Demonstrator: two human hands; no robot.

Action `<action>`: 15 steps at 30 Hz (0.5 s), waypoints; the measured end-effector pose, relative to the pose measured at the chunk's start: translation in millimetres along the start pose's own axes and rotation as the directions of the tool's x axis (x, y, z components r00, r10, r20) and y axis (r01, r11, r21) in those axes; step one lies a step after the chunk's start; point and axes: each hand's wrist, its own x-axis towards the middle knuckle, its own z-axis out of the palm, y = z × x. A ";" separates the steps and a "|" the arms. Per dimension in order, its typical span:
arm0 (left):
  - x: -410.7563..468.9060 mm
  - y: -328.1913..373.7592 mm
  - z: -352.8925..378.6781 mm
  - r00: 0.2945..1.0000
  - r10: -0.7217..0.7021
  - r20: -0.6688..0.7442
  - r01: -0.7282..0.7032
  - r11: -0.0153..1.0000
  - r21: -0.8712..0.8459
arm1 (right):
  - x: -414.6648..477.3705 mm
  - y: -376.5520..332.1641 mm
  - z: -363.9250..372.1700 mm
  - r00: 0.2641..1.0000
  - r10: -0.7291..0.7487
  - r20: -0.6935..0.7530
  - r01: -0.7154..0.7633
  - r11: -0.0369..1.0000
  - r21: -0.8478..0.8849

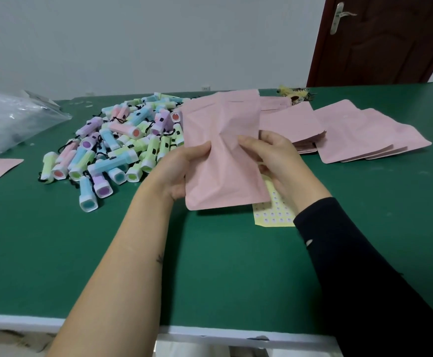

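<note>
Where the green desk (55,253) spreads out in front of you, a dark red door (390,39) stands behind its far right corner. A clear plastic bag (12,119) lies at the far left of the desk, and just right of it sits a heap of pastel toy torches (122,140) with black cords. On the right, stacks of flat pink pouches (365,132) lie fanned out, overlapping one another. You hold a single pink pouch (218,150) up over the middle of the desk, between the torch heap and the stacks. Your left hand (182,171) grips its left edge, thumb on the front and fingers curled behind. Your right hand (272,158), coming out of a dark sleeve, pinches the right edge the same way. The pouch creases between your two thumbs. Under your right hand a yellow sticker sheet (274,215) lies flat on the desk, partly hidden by the pouch.
</note>
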 end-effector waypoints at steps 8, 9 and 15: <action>3.4 -3.7 -1.8 1.000 -0.011 0.009 0.010 0.998 0.061 | 0.2 2.8 -2.5 0.998 0.044 0.039 -0.043 0.999 -0.008; 4.0 -3.8 -1.8 1.000 -0.001 0.000 0.001 0.998 0.063 | -0.2 2.2 -2.3 0.998 0.049 0.033 -0.048 0.999 -0.022; 5.2 -4.4 0.5 0.999 -0.009 -0.036 0.014 0.988 0.154 | -5.4 1.6 5.2 0.998 0.058 0.000 -0.058 0.998 0.016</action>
